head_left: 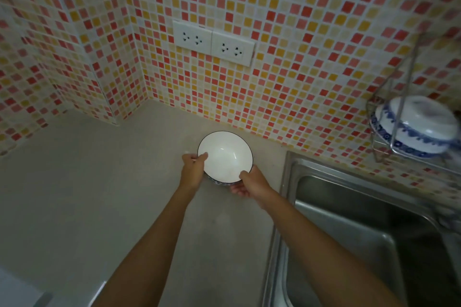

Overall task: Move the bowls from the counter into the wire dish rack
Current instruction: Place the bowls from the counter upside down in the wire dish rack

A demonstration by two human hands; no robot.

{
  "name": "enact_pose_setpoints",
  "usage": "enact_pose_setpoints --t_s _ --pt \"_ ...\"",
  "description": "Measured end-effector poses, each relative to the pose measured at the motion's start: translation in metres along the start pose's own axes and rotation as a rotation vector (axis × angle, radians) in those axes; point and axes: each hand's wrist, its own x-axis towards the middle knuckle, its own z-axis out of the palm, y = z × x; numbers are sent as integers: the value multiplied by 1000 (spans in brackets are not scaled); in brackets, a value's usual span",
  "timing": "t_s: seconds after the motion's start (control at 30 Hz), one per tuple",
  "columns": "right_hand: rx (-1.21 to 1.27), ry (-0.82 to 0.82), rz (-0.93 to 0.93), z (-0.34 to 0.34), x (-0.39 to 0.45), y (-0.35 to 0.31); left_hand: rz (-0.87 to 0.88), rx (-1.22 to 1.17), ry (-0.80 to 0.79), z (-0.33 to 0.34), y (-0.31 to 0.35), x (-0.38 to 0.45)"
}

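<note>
A white bowl [225, 154] with a dark rim and patterned outside is held near the back of the grey counter [99, 194], tilted toward me. My left hand [192, 168] grips its left rim, thumb inside. My right hand [250, 183] holds its lower right edge, fingers underneath. At the right, the wire dish rack [384, 142] hangs on the wall and holds an upside-down white bowl with blue pattern [419, 129].
A steel sink [361, 232] lies to the right of the counter, below the rack. Two white double power sockets [214, 42] sit on the red and yellow mosaic tile wall. The wall makes a corner at the left.
</note>
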Motion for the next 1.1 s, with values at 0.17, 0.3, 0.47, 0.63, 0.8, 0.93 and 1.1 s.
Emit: enact_pose_setpoints --t_s 0.17,0.3,0.47,0.63,0.8,0.93,1.1 --pt "-6 51 -76 -45 -56 10 6 -35 -185 28 20 -50" --pt "1 110 -139 -86 -96 23 47 -78 -299 64 24 -102" --pt "37 175 -194 -148 -140 43 131 -180 -382 112 29 -162" --pt "44 198 -281 -216 -183 50 200 -270 -411 155 39 -213" --pt "-136 508 -535 -286 -216 40 213 -338 -512 189 57 -250" --pt "-343 815 -733 -343 -221 40 294 -288 -504 217 73 -271" --pt "-679 931 -667 -401 -194 51 366 -227 -495 244 93 -290"
